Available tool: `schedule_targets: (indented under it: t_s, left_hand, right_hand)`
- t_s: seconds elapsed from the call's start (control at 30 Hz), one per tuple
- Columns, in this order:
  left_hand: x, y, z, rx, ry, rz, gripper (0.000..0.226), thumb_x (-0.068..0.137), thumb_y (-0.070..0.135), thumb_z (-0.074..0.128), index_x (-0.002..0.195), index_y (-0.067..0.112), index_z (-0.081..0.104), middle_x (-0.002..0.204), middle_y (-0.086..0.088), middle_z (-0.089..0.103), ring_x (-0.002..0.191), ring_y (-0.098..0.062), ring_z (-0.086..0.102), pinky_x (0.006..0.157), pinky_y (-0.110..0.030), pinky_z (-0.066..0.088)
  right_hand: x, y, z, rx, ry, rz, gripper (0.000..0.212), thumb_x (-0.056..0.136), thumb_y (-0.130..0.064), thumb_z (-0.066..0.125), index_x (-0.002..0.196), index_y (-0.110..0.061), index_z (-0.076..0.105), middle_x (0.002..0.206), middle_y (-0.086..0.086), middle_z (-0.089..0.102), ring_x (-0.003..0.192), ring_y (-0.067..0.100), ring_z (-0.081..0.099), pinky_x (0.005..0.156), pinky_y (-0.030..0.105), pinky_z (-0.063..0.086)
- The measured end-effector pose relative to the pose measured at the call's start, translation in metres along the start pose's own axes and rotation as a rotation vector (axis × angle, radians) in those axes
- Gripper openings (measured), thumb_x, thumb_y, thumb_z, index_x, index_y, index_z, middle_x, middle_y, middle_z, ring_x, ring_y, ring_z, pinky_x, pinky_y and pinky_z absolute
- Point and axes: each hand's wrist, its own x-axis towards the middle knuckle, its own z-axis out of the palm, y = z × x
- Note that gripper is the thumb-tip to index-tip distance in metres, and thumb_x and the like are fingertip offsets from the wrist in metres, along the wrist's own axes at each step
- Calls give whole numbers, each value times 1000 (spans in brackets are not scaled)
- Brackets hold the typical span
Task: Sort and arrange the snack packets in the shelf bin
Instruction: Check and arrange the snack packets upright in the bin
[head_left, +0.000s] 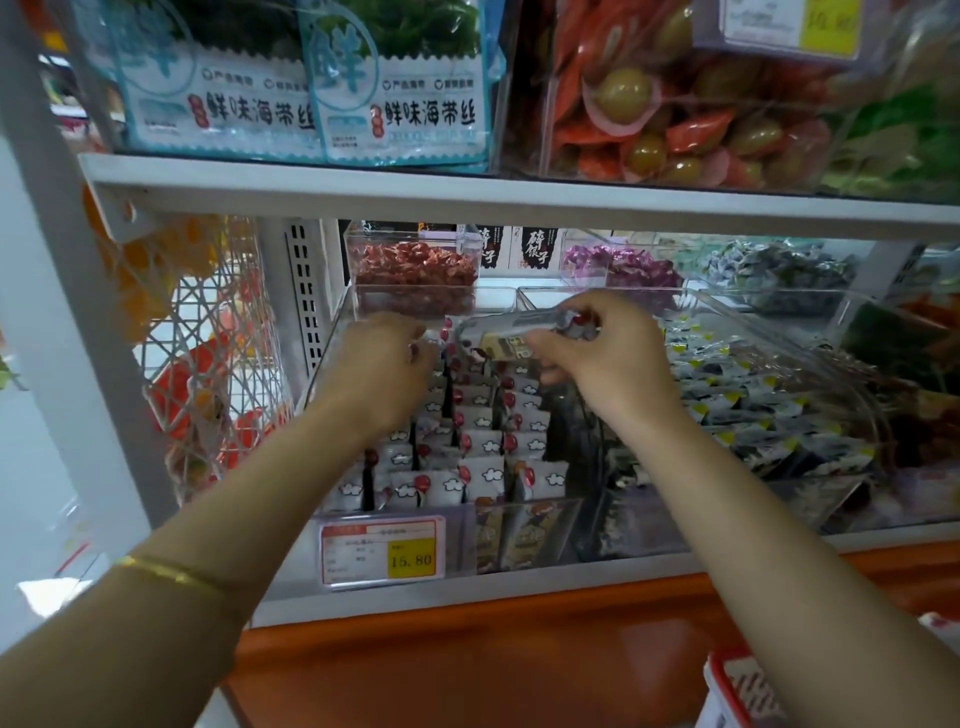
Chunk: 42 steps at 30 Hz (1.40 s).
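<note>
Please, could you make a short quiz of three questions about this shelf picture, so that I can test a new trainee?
1. True or false: the right hand holds some snack packets above the clear bin.
2. Which price does the price tag on the front of the bin show? A) 15.80 B) 12.50 C) 9.90
3. Fill in the missing word: the gold bracelet is on the ___ wrist.
Key: 1 true; 2 A; 3 left.
</note>
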Motion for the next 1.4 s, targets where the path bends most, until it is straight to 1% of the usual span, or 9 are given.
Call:
schedule_targets:
  t_s: [0.07,0.13,0.37,0.53,0.67,0.93,1.17,1.3,1.4]
  left_hand:
    - [24,-10,14,221,-181,19,33,96,29,42,103,2,57,116,-17,55,118,-33,48,99,-48,38]
    - [43,-19,26,397,-340,19,47,98,41,30,121,4,49,133,-15,43,134,-30,30,107,-57,26]
    - [61,-37,51,550,-514,-3,72,91,62,9,147,19,19,157,-2,15,145,-22,7,111,-61,2]
    - [59,-37,49,546,-515,27,65,94,58,11,144,20,28,155,0,20,144,-21,11,110,-63,5]
    - [57,-38,47,551,-504,28,64,93,58,14,137,16,35,150,-3,29,140,-23,18,109,-61,14]
    - [80,-40,56,575,-488,76,74,90,65,15,143,15,26,154,-3,20,143,-21,11,110,-57,11]
    - [87,-48,65,593,-566,-4,76,86,70,5,149,27,3,159,1,2,145,-17,-4,111,-53,3]
    - [85,-48,58,569,-585,-21,82,79,75,1,149,32,7,159,-2,4,145,-23,0,112,-57,3]
    - [80,-46,50,530,-627,-29,79,82,71,4,147,29,21,156,-6,16,143,-29,12,111,-58,14]
  right_hand:
    - [22,4,9,-55,-20,40,19,84,-13,68,98,-6,57,94,14,66,68,21,68,67,38,58]
    - [43,7,21,-93,-34,47,18,86,-12,65,99,-4,56,98,14,65,78,25,67,73,40,57]
    - [104,17,73,-189,-25,-48,29,87,-14,65,107,-1,50,101,13,58,95,28,61,83,39,54]
    - [127,18,94,-479,-103,-210,37,86,-10,62,119,-4,46,110,15,57,99,26,55,75,31,44]
    - [130,17,102,-539,-166,-234,29,85,-7,62,111,-5,49,106,12,57,97,25,56,77,33,46]
    - [127,27,86,-289,3,-158,30,84,-13,65,110,-7,52,109,10,58,96,21,54,77,28,43]
    - [126,31,88,-210,-9,-109,28,83,-9,65,107,-4,51,105,13,56,88,19,49,70,25,37]
    - [128,34,88,-228,-12,-125,28,84,-9,63,108,-5,51,107,13,55,88,19,48,66,23,35]
    - [127,34,90,-297,-35,-179,30,84,-9,64,111,-4,50,111,14,53,90,18,47,62,20,35]
